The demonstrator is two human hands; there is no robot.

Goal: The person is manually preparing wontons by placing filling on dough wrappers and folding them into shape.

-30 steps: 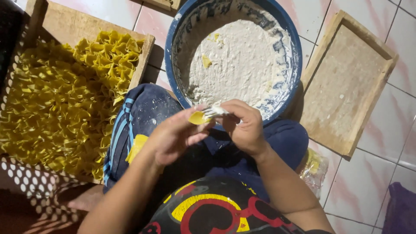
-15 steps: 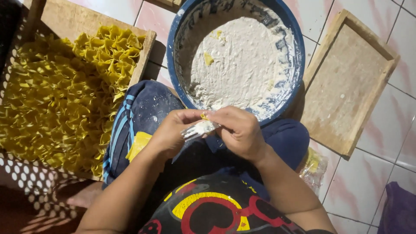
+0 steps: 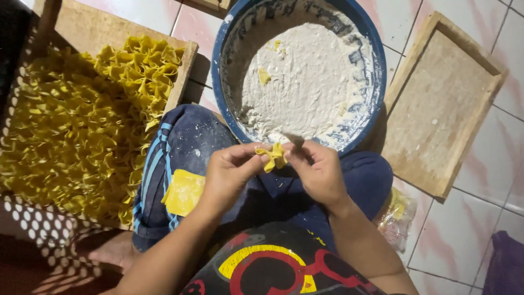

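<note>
- I see bright, even light on the blue bowl (image 3: 229, 93) and the white flour inside it, sharp and without glare.
- Left of the bowl, the tray of yellow folded pieces (image 3: 76, 136) is well lit but darkens toward the frame's corner.
- Below that tray, the floor (image 3: 33, 240) carries dotted light patches within deep shadow.
- Right of the bowl, the pale tiles (image 3: 491, 169) show a soft sheen.

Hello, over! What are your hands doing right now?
Both hands, left hand and right hand, pinching one yellow dough piece over lap. Blue flour bowl just ahead. Nothing in the way.
</note>
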